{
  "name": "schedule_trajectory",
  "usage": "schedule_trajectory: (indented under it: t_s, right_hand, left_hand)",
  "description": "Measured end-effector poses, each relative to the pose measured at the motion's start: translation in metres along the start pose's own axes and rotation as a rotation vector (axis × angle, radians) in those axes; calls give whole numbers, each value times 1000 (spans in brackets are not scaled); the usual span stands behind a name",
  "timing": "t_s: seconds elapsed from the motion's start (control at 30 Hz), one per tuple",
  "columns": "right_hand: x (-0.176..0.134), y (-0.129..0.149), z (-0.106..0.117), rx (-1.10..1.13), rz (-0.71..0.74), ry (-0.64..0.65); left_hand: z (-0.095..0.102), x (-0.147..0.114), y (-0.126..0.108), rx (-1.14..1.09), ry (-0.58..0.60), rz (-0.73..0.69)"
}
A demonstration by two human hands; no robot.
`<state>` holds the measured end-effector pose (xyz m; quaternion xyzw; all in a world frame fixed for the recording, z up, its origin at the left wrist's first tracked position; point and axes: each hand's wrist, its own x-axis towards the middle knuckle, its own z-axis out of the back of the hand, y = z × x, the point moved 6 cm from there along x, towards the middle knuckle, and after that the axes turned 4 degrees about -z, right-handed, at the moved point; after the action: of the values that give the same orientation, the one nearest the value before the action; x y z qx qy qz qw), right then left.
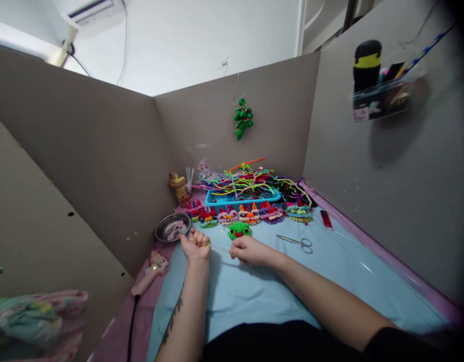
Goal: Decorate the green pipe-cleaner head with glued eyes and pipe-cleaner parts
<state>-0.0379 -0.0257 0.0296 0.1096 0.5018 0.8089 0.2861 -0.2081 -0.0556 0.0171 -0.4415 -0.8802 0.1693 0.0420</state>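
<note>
My left hand (196, 246) is closed, palm up, with its fingers curled round one end of a thin pale strand (219, 248). The strand runs across to my right hand (249, 250), which pinches its other end. Bits of yellow-green show at my left fingers; I cannot tell whether they are nails or part of the strand. Just beyond my right hand sits a green fuzzy figure (239, 231) with round dark eyes and a red mouth. Behind it stand several colourful pipe-cleaner animal heads (249, 215) in a row.
A blue tray (212, 201) heaped with pipe cleaners (247, 180) is at the back. Scissors (296, 243) and a red-handled tool (325, 218) lie right. To the left are a metal bowl (162, 229) and a corded pink glue gun (149, 279). Grey panels (201, 120) enclose the table.
</note>
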Motion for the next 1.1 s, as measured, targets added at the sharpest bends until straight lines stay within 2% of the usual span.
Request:
schedule_trajectory:
  t_s: [0.23,0.43,0.6,0.73,0.87,0.93,1.0,1.1]
  right_hand:
    - [-14,18,4,20,95,-15]
    - [-32,34,13,-233,229,-166]
    - [-42,36,15,-317,218,-212]
    - [-50,38,17,-308,205,-241]
    - [-59,37,18,-275,198,-256]
    - [-65,34,20,-267,181,-255]
    - [-74,25,26,-266,140,-214]
    - [-92,1,51,-213,12,-105]
  left_hand:
    - [-29,-24,-21,-35,109,-61]
    - [-38,-27,-22,-4,109,-36]
    - [-40,-26,-20,41,163,-14]
    - [-49,-30,-15,40,201,25]
    - [-56,-32,-10,7,188,56]
    - [-54,-27,-19,-16,165,69]
    - [-50,-18,-42,-47,139,44]
    - [-43,-8,-87,-103,91,-122]
